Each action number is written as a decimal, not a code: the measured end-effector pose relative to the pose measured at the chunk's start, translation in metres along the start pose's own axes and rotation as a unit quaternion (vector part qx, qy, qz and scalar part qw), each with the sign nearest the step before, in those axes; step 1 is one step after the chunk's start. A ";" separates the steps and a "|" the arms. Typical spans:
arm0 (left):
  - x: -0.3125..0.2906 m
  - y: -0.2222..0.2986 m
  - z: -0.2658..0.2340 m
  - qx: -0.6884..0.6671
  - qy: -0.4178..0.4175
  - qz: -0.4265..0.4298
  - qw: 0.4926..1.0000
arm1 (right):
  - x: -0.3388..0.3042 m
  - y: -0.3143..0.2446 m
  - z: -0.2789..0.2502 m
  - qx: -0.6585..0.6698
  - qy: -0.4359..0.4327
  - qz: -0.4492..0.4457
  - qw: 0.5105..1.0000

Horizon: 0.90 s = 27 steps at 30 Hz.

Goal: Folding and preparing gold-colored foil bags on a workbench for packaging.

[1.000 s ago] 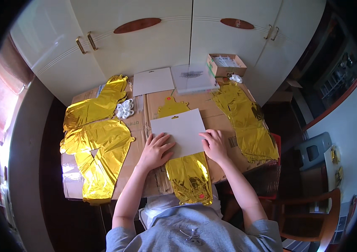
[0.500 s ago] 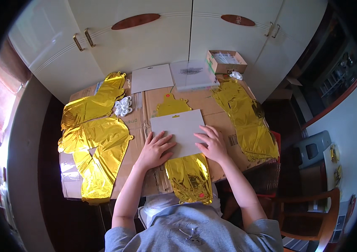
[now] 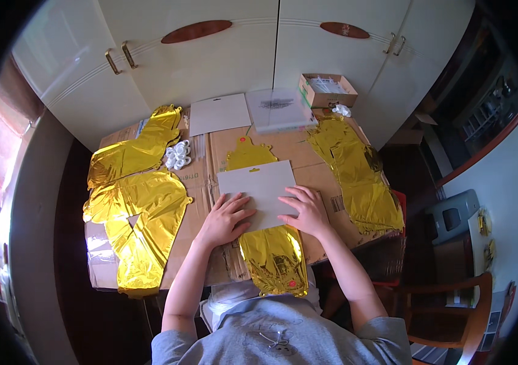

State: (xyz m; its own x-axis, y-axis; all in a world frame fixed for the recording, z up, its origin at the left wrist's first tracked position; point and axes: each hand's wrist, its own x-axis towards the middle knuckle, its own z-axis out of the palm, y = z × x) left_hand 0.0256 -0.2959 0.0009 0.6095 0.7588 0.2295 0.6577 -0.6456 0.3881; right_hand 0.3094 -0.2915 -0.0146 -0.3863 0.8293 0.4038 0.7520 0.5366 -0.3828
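A pale grey card [image 3: 259,188] with a small hang slot lies across a flat gold foil balloon [image 3: 271,258]. The foil shows beyond the card's far edge and hangs past the table's near edge, with a red dot at each end. My left hand [image 3: 227,220] rests on the card's left side, fingers spread. On the right side, my right hand [image 3: 305,210] lies with its fingers stretched over the card's edge. Neither hand grips anything. The card hides the middle of the balloon.
More gold foil balloons [image 3: 143,219] lie at the left, and another stack [image 3: 356,176] at the right. White ribbon rolls [image 3: 178,155] sit beside the left pile. Behind are a second grey card [image 3: 219,114], a clear plastic sheet pack [image 3: 280,111] and a cardboard box [image 3: 328,96] of white sticks.
My right hand has shifted slightly down and left on the card. The left hand, the card and the balloon look nearly unchanged.
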 end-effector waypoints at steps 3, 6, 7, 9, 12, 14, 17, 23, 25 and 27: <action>0.001 0.002 -0.002 0.006 -0.004 0.004 1.000 | -0.001 0.001 0.000 -0.003 -0.002 -0.002 1.000; 0.001 0.001 -0.002 0.010 -0.013 0.003 1.000 | 0.000 0.001 0.001 -0.007 -0.001 -0.007 1.000; 0.001 0.001 -0.002 0.013 -0.015 0.003 1.000 | 0.000 0.001 0.001 -0.008 -0.001 -0.008 1.000; 0.001 0.000 -0.001 0.016 -0.017 0.003 1.000 | -0.001 0.001 0.001 -0.014 0.000 -0.010 1.000; 0.001 0.000 0.000 0.017 -0.015 0.003 1.000 | 0.000 0.001 0.001 -0.019 0.001 -0.013 1.000; 0.001 0.001 -0.001 0.014 -0.015 0.003 1.000 | 0.000 0.001 0.001 -0.020 0.002 -0.015 1.000; 0.001 0.000 -0.001 0.014 -0.013 0.005 1.000 | 0.000 0.001 0.001 -0.014 -0.001 -0.012 1.000; 0.001 0.000 -0.001 0.010 -0.013 0.004 1.000 | 0.000 0.002 0.000 -0.022 -0.001 -0.014 1.000; 0.001 0.001 -0.001 0.024 -0.015 0.003 1.000 | 0.000 0.001 0.000 -0.020 -0.003 -0.013 1.000; 0.002 0.002 -0.001 0.041 -0.018 0.010 0.999 | 0.000 0.001 0.000 -0.021 -0.004 -0.014 1.000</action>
State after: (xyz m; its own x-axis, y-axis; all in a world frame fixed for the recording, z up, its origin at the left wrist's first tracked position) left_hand 0.0276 -0.2959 0.0035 0.6376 0.7432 0.2027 0.6788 -0.6664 0.3083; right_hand 0.3103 -0.2911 -0.0154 -0.4111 0.8156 0.4072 0.7630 0.5523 -0.3359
